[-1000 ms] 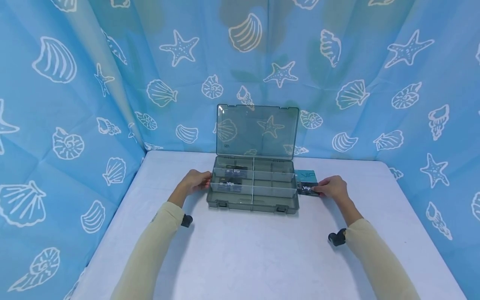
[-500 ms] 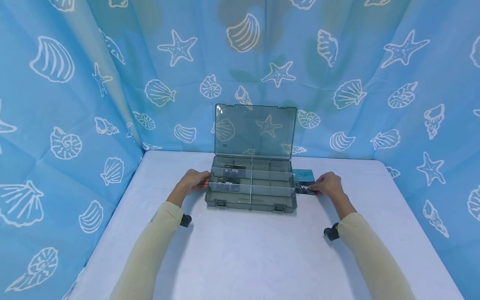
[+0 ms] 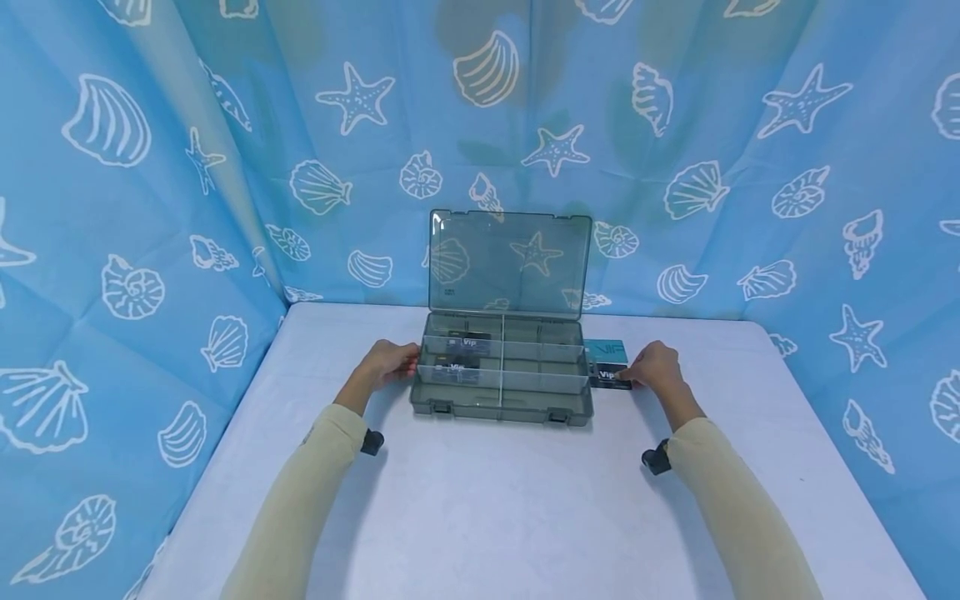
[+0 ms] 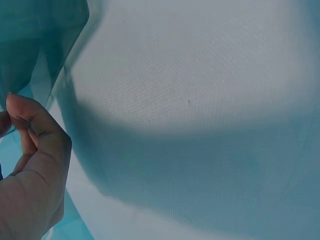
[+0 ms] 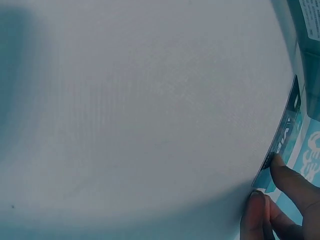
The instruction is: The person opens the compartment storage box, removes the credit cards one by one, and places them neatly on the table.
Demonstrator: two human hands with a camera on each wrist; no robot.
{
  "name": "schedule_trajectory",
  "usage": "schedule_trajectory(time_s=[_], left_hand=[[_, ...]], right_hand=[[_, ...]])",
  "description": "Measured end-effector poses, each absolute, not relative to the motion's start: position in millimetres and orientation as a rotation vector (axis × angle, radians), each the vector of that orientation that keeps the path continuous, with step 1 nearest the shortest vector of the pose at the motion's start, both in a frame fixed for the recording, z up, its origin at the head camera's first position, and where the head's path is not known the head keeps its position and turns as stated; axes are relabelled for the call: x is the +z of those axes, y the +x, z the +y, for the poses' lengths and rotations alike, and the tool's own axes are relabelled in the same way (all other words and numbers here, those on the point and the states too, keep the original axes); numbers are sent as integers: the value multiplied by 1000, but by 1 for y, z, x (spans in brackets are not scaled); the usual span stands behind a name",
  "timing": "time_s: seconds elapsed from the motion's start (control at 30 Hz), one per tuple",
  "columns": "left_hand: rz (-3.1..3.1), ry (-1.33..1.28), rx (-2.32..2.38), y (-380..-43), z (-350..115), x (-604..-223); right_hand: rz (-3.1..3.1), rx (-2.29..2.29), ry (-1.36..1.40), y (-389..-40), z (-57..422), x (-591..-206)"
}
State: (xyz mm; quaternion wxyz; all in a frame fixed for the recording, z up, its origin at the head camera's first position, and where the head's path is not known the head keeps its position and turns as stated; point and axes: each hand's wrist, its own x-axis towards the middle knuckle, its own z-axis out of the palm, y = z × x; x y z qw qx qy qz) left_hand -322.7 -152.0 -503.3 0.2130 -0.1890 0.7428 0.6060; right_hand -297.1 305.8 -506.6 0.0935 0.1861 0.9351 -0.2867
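A smoky clear plastic organizer box [image 3: 498,412] stands open in the head view, its lid [image 3: 510,262] raised at the back. My left hand [image 3: 386,361] holds its left side; in the left wrist view, the fingertips of my left hand [image 4: 42,160] pinch at the box edge. To the right of the box, my right hand [image 3: 655,367] pinches the near end of a black "Vip" card [image 3: 603,376]. A teal VIP card [image 3: 606,348] lies just behind it. In the right wrist view, the thumb of my right hand [image 5: 285,200] rests on the black card [image 5: 280,135].
Two dark Vip cards, a rear one [image 3: 468,342] and a nearer one [image 3: 457,367], lie in the box's left compartments. Clear dividers split the box. A white cloth [image 3: 480,508] covers the table, and a blue shell-print curtain [image 3: 420,100] hangs behind and at the sides.
My right wrist and forearm have shifted slightly left, with the black card still pinched. The left hand keeps its place on the box. The head view has moved a little.
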Motion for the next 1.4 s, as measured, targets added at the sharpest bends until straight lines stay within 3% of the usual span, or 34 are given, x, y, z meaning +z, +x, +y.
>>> schedule_trajectory(time_s=[0.23,0.6,1.4], left_hand=[[2080,-529,1678,-323,-155,-504],[2067,-499,1657,-324,-152,-509],[2042,-521,1692,-326,-155,-507]], right_hand=[[2777,-827,499,-303,308,-504],[2884,-602,20,-315,317,-513],[2976,-496,73,-307,309,-528]])
